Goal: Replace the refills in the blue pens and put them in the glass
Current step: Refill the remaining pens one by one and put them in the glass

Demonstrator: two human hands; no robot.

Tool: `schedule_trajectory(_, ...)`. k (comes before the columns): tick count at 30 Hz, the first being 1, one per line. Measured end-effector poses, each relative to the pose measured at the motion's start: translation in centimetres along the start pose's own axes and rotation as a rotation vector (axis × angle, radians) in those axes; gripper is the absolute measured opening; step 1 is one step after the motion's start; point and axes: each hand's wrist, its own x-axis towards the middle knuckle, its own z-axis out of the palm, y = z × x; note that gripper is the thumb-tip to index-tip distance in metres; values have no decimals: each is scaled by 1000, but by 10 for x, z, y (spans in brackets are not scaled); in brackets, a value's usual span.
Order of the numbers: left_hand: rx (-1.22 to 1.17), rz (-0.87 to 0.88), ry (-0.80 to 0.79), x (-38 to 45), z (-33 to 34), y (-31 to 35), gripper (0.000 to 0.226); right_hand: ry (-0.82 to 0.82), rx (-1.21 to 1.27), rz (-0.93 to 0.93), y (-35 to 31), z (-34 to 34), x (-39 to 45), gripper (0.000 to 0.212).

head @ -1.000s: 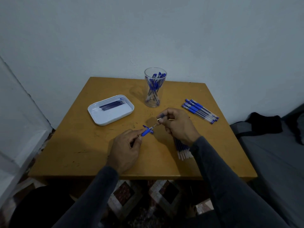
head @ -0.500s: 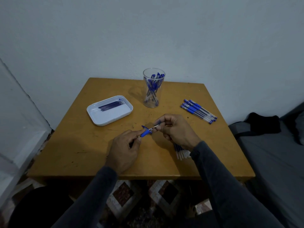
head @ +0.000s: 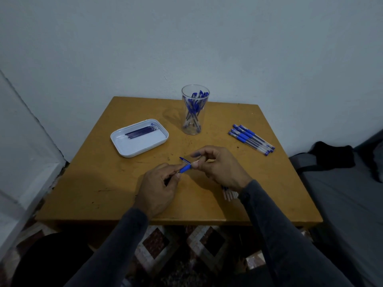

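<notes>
Two hands: your left hand (head: 157, 190) and right hand (head: 217, 166) pinch one blue pen (head: 185, 168), frame centre.
Glass (head: 195, 109): upper centre, holding pens.

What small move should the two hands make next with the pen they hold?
Probably screw the tip on tight: the left hand grips the blue-gripped pen barrel and the right hand pinches its front end, so assembly looks almost finished, before dropping it into the clear glass.

Matt wooden table (head: 124, 189); clear glass (head: 194, 129); glossy white plastic tray (head: 122, 150).
</notes>
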Motion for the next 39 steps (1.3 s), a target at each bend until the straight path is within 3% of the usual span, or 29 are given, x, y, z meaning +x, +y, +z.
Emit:
schedule_trajectory(2, -9, 1, 3, 0, -1, 0, 36, -6, 8, 3, 1, 1, -1, 6)
schedule_trajectory(6, -27, 15, 1, -1, -1, -1, 37, 67, -155, 40, -1, 6, -1, 47)
schedule_trajectory(7, -21, 18, 2, 0, -1, -1, 37, 78, -165, 35, -1, 6, -1, 46)
schedule_trajectory(11, -22, 5, -2, 0, -2, 1, 36, 3, 33, 17, 0, 3, -3, 8)
schedule_trajectory(15, -47, -7, 1, 0, -3, -1, 37, 81, -146, 27, 2, 7, -1, 31)
schedule_trajectory(21, -6, 8, -17, -1, -3, 2, 35, 43, 16, -4, 1, 4, -5, 9)
schedule_trajectory(29, -6, -39, 26, 0, -5, 4, 33, 161, 40, 39, 7, 21, 2, 14)
schedule_trajectory(31, -17, -81, 91, 0, -4, 4, 32, 147, 58, 51, 5, 24, 2, 29)
schedule_trajectory(33, -75, -143, 186, 1, -4, 4, 33, 186, -64, 70, 4, 28, 4, 44)
schedule_trajectory(36, -116, -200, 259, 3, -4, 4, 34, 267, -401, 89, 6, 35, 14, 39)
schedule_trajectory(39, -130, -230, 261, 4, -5, 3, 38, 215, -577, 149, 8, 47, 23, 40)
